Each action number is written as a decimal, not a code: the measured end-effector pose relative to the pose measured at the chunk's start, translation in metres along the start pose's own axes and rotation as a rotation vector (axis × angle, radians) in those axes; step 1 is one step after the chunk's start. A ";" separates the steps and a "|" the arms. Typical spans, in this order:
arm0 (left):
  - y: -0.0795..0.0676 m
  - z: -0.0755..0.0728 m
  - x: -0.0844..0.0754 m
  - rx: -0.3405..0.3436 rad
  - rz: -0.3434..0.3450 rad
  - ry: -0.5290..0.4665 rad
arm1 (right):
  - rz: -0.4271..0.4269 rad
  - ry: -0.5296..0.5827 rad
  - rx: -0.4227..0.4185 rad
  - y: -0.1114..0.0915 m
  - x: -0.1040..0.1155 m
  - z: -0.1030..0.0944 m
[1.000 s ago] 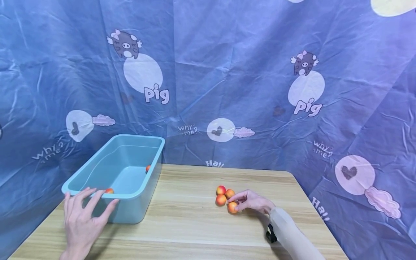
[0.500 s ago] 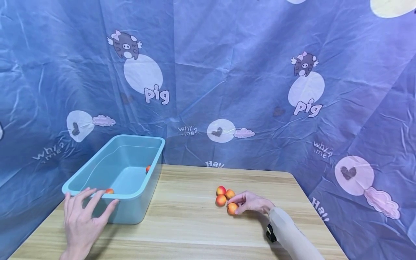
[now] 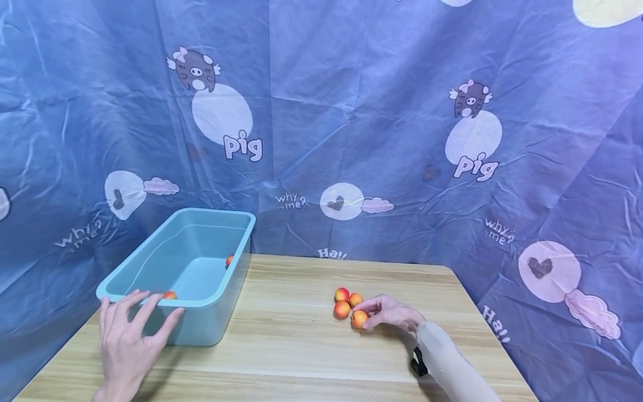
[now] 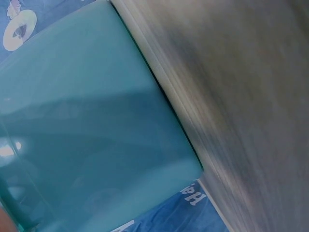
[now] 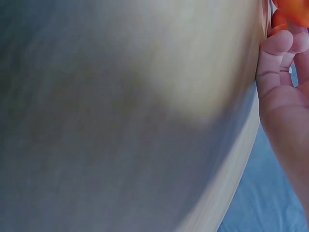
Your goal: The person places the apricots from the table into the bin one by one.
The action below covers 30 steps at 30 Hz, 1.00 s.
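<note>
In the head view my right hand (image 3: 394, 312) pinches a small round orange-red fruit (image 3: 359, 319), thumb and fingertips at its right side. Beside it sit three similar fruits: a redder one (image 3: 341, 295) at the back, one to its right (image 3: 355, 300) and one in front (image 3: 341, 310). My left hand (image 3: 128, 343) rests its spread fingers on the near rim of a light blue plastic bin (image 3: 221, 296). Inside the bin show a fruit by the near wall (image 3: 169, 295) and another by the right wall (image 3: 229, 261). The right wrist view shows the pinched fruit (image 5: 294, 10) at the top corner.
The wooden table (image 3: 291, 346) carries the bin at the left and the fruits right of centre. A blue printed cloth (image 3: 311, 111) hangs behind and along both sides. Under the right sleeve (image 3: 447, 357) a black object (image 3: 418, 362) shows at the wrist.
The pinched fruit has turned a little in my right fingers, with barely any shift in place. My left hand and the bin stay where they were.
</note>
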State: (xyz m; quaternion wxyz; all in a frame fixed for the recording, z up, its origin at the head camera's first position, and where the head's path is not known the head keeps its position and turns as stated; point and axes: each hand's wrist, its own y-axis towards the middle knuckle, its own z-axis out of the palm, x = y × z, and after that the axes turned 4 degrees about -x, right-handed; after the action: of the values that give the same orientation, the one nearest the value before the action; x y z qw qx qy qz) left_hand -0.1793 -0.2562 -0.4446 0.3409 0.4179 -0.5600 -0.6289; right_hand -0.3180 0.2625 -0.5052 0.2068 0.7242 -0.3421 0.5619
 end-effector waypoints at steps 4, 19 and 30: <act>-0.001 -0.001 0.000 -0.002 0.001 0.000 | -0.004 0.029 -0.003 0.000 0.000 0.001; -0.001 0.000 0.001 -0.003 0.012 0.007 | 0.038 0.141 -0.038 0.001 0.019 0.002; -0.001 0.000 0.002 -0.012 0.011 0.001 | -0.040 0.119 0.035 0.011 0.034 0.001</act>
State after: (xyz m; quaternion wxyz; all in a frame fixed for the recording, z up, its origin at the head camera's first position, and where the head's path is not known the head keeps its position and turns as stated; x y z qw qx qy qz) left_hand -0.1806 -0.2582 -0.4454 0.3475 0.4130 -0.5582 -0.6302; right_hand -0.3211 0.2457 -0.4741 0.2253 0.6996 -0.3049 0.6057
